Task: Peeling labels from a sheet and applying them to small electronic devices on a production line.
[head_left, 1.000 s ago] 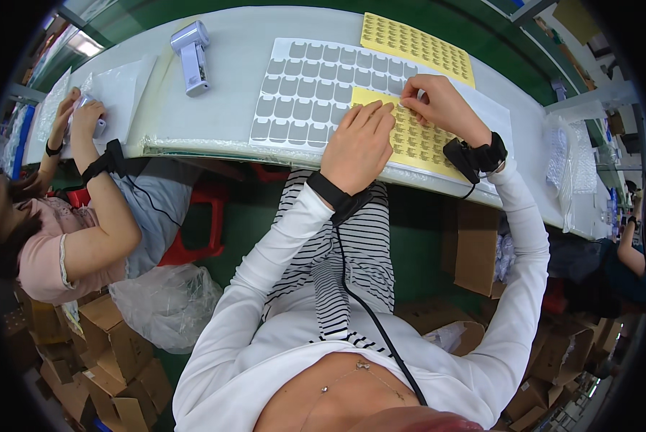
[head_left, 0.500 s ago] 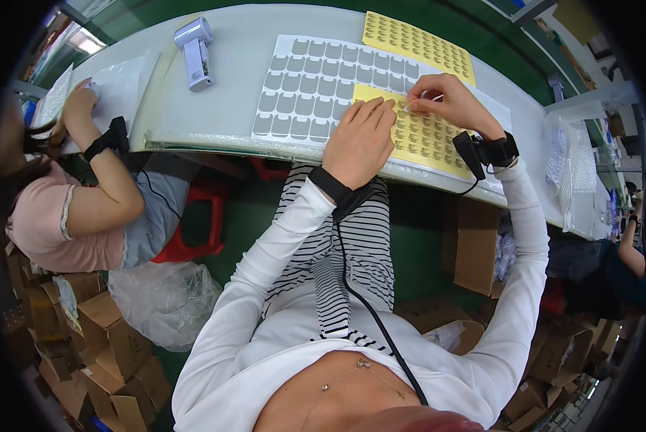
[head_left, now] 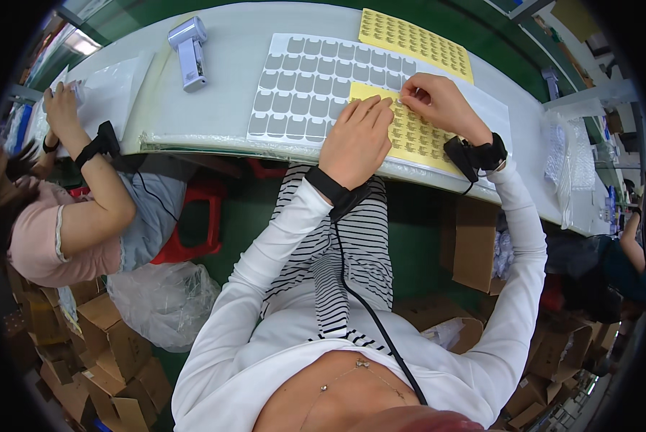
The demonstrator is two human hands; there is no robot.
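Two hands [head_left: 357,141] [head_left: 436,103] on a yellow sticker sheet [head_left: 415,135], right grip pinching a sticker, pale worktable [head_left: 222,108], green floor [head_left: 244,216].

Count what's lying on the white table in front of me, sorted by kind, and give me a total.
Yellow sticker sheets: 2, one under my left hand and right hand, one farther back
Grey sticker sheet: 1
Grey handheld device: 1
Clear plastic sheet by the co-worker's hand: 1
Total: 5
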